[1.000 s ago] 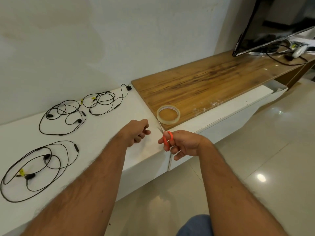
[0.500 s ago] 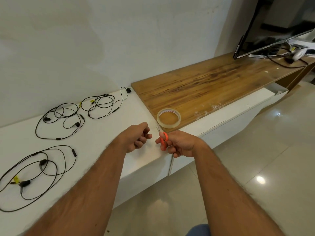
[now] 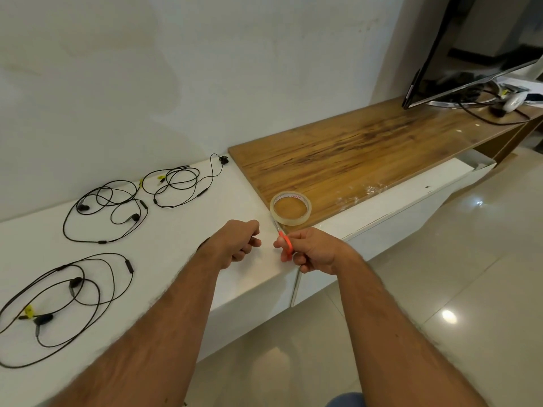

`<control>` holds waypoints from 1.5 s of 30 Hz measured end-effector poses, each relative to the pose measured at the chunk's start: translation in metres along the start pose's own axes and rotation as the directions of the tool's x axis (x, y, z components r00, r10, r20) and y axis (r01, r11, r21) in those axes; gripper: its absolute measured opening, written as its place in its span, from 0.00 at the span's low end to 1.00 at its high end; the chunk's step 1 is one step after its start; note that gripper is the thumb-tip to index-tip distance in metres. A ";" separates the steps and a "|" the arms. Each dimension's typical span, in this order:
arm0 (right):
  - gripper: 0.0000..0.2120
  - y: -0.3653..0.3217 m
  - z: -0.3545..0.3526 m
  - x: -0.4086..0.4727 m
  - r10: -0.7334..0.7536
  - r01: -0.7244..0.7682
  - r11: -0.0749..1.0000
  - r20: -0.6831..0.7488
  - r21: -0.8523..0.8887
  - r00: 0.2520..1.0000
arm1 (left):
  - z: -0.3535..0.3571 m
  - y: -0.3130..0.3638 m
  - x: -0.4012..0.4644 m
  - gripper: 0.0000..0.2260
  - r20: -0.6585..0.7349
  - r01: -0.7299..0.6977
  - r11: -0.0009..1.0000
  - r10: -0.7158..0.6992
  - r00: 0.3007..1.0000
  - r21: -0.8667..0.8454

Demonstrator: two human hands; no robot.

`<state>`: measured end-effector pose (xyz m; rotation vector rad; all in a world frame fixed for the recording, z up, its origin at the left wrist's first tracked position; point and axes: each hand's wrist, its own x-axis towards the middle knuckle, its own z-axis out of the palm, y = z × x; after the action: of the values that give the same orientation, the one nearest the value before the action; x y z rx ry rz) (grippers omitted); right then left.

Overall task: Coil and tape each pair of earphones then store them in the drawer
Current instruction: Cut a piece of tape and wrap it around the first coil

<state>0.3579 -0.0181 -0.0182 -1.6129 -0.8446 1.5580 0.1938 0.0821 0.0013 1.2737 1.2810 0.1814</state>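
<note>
Orange scissors (image 3: 286,245) sit gripped in right hand (image 3: 316,251) fingers; left hand (image 3: 235,243) fingers curl, contents unclear.

Left hand (image 3: 235,243) curled, contents hidden; nearest earphones (image 3: 67,301) cut by left edge; scissors (image 3: 284,243) mostly covered.

– Any writing you can read?
– Only red letters on the white inner core of the clear round tape roll (image 3: 291,208) at the near edge of the wooden top (image 3: 367,160), too small to make out
– Nothing else?
– No
</note>
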 end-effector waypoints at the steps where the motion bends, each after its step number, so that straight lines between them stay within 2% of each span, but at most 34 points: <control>1: 0.16 0.000 0.000 0.000 -0.004 0.004 1.000 -0.004 -0.007 1.000 | 0.000 0.000 0.000 0.06 -0.015 -0.016 0.999 0.017 1.000 0.028; 7: 0.09 0.000 -0.001 -0.001 -0.052 0.050 0.998 -0.033 -0.044 0.998 | 0.002 -0.005 0.008 0.08 -0.110 -0.191 0.948 0.224 0.968 0.254; 11: 0.09 -0.002 -0.002 -0.002 -0.081 0.073 0.992 -0.076 -0.103 0.994 | 0.006 -0.002 0.006 0.08 -0.216 -0.216 0.811 0.384 0.898 0.543; 14: 0.09 -0.005 -0.003 -0.003 -0.098 0.081 0.984 -0.106 -0.160 0.990 | 0.010 0.002 0.003 0.07 -0.251 -0.221 0.748 0.462 0.851 0.626; 27: 0.09 -0.015 -0.002 -0.001 -0.128 0.045 0.930 -0.207 -0.365 0.970 | 0.020 0.013 0.005 0.07 -0.287 -0.205 0.664 0.552 0.783 0.719; 31: 0.10 -0.017 -0.002 0.001 -0.115 0.010 0.904 -0.221 -0.428 0.968 | 0.021 0.015 0.006 0.07 -0.288 -0.205 0.663 0.553 0.781 0.720; 39: 0.05 -0.026 0.000 0.004 -0.107 -0.019 0.878 -0.235 -0.479 0.966 | 0.022 0.014 0.006 0.07 -0.298 -0.177 0.670 0.530 0.793 0.721; 45: 0.06 -0.027 -0.002 0.004 -0.080 -0.063 0.862 -0.258 -0.502 0.963 | 0.020 0.014 0.005 0.07 -0.305 -0.184 0.683 0.529 0.792 0.707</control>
<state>0.3611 -0.0006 0.0027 -2.1322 -1.1702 1.1144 0.2187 0.0787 0.0048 2.2161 1.5690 0.3972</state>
